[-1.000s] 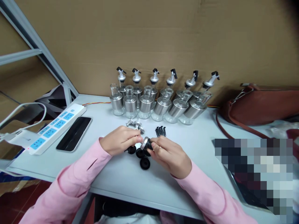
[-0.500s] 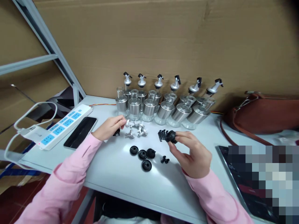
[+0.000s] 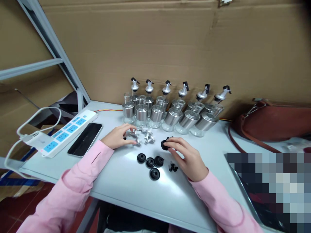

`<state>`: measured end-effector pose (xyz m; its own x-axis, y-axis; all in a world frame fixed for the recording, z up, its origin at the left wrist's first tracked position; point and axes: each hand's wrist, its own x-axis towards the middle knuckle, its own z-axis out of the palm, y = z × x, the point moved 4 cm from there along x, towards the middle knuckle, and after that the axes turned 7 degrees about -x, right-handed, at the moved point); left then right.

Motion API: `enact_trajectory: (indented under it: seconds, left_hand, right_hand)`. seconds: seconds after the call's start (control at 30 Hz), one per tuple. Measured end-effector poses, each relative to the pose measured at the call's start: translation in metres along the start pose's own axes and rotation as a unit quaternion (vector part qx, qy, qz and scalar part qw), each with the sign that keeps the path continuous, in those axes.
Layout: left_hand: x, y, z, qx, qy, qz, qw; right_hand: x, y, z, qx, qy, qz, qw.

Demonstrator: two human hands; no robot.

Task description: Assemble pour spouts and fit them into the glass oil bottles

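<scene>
In the head view, the right hand (image 3: 188, 159) has its fingertips closed on a round, black, rubbery-looking stopper (image 3: 164, 145), dark and disc-like with a rounded rim. It is near the middle of the pale grey table (image 3: 126, 184), partly covered by the fingers.

At nine to ten o'clock from it, the left hand (image 3: 119, 136) is over a cluster of shiny silver spout pieces (image 3: 149, 137). Its thumb and index finger are parted, with silver showing between them; whether they touch a piece is unclear. A small dark shape under that hand is too hidden to identify.

Four loose black ridged discs (image 3: 155, 174) lie between seven and nine o'clock from the stopper, and tiny black pieces (image 3: 173, 167) at five, too small to make out. More black bits at one o'clock are mostly behind the right fingers.

Toward twelve, six open glass bottles with steel bands (image 3: 157, 113) partly hide a back row wearing silver pourers with black levers (image 3: 167, 88). At four, a dark flat panel (image 3: 261, 210) is cut off by pixelation.
</scene>
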<state>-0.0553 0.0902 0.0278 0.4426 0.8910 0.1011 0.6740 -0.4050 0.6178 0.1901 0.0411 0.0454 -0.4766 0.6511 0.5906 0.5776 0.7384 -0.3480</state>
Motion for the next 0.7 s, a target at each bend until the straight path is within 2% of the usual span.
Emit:
enact_trajectory:
  seconds: [0.23,0.37,0.53,0.7]
  left_hand:
    - [0.001,0.007,0.015,-0.006,0.018,0.040,0.999]
    - [0.001,0.014,0.022,-0.001,0.037,0.070,0.997]
    - [-0.001,0.010,0.020,-0.002,0.053,0.071,0.996]
    - [-0.002,0.012,0.022,0.001,0.064,0.078,0.995]
  right_hand:
    - [0.003,0.008,0.025,0.033,-0.122,0.013,0.992]
    - [0.007,0.007,0.031,0.060,-0.157,0.041,0.985]
    - [0.011,0.009,0.028,0.065,-0.182,0.112,0.975]
    - [0.010,0.002,0.032,0.096,-0.206,0.104,0.968]
